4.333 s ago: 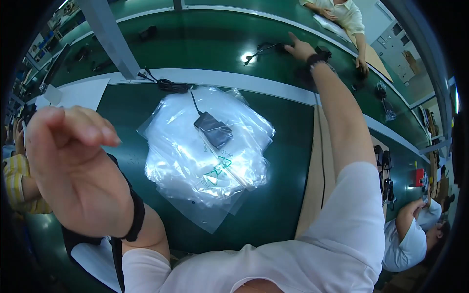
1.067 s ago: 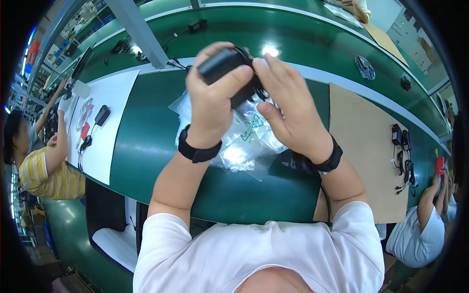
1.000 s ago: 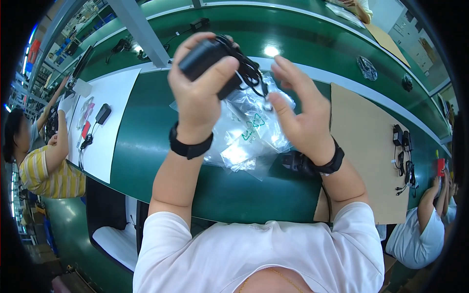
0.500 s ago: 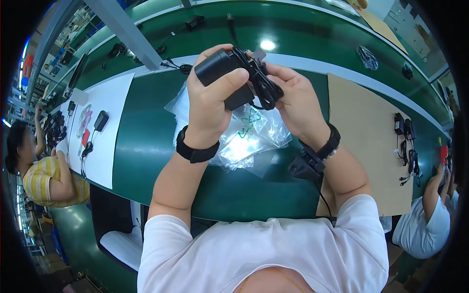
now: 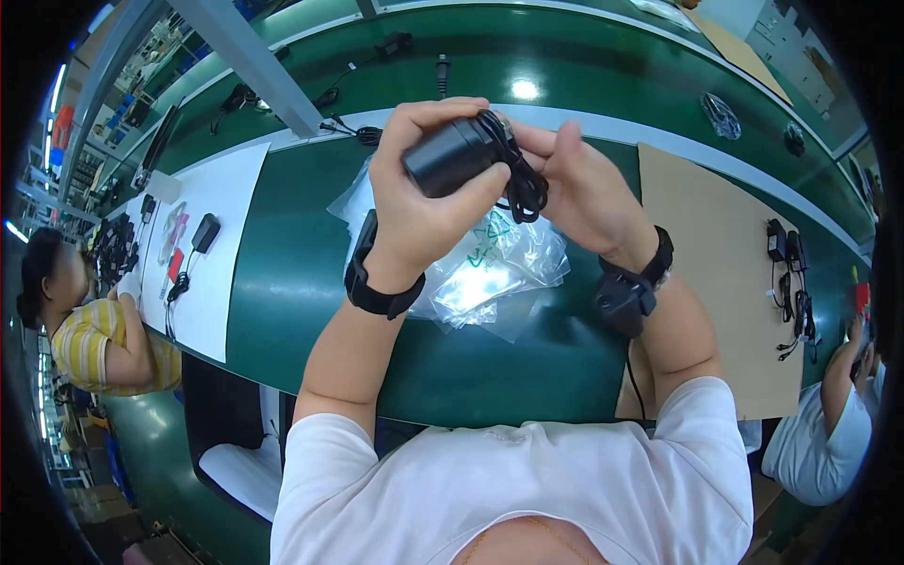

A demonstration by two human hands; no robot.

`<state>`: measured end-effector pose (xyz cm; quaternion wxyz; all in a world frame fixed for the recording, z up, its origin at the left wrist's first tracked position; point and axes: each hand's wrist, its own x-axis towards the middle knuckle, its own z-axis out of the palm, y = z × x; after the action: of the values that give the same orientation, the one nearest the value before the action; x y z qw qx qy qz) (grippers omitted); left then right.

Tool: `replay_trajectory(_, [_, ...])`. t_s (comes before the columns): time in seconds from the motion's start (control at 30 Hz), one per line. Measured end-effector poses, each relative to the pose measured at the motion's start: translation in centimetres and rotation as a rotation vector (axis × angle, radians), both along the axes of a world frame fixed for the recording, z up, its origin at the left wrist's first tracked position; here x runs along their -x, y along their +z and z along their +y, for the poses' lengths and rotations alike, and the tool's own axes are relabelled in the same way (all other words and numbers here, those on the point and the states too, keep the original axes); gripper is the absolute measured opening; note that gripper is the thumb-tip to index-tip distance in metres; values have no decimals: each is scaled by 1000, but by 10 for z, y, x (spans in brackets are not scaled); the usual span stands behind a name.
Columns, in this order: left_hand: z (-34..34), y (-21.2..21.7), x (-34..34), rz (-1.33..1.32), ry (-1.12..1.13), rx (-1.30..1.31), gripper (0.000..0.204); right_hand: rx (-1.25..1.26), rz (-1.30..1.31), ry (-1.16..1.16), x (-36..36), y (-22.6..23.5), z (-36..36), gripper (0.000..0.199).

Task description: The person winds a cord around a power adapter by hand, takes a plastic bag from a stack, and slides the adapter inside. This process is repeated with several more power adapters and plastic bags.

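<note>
Adapter of smooth black plastic point(image 5: 446, 164) clasped in left hand point(image 5: 411, 205), apparently to keep its coiled black cable point(image 5: 527, 195) exposed toward loosely spread right hand point(image 5: 597, 200), with clear, shiny plastic bags point(image 5: 499, 275) beneath both.

A factory workshop — long green workbenches point(image 5: 471, 381); metal posts point(image 5: 247, 68); co-workers point(image 5: 99, 348) alongside.

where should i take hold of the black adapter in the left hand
Grip the black adapter by its smooth body, probably best from the left, as the left hand does: the coiled cable bunches at its right end and would likely get in the way.
</note>
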<state>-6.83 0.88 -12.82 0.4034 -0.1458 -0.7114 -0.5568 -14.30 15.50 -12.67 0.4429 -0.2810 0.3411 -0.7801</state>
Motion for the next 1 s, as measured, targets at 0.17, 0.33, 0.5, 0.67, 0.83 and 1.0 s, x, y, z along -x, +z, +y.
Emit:
replay_trajectory(0.17, [6, -8, 5, -42, -196, -214, 45, -47, 661, -333, -17, -11, 0, 62])
replay_trajectory(0.33, [0, -3, 4, 125, 18, 165, 47, 86, 507, -420, -28, -15, -5, 57])
replay_trajectory(0.5, [13, -2, 0, 44, -255, -288, 50, 55, 527, -376, -21, -18, -4, 57])
replay_trajectory(0.67, [11, 1, 2, -87, -200, -350, 44, -63, 409, -294, -18, -16, 0, 59])
replay_trajectory(0.83, [18, -6, 3, -173, -339, -607, 48, -92, 621, -423, -19, -19, -1, 64])
replay_trajectory(1.0, [20, -9, 2, -214, -325, -650, 48, -68, 902, -527, -19, -21, -2, 66])
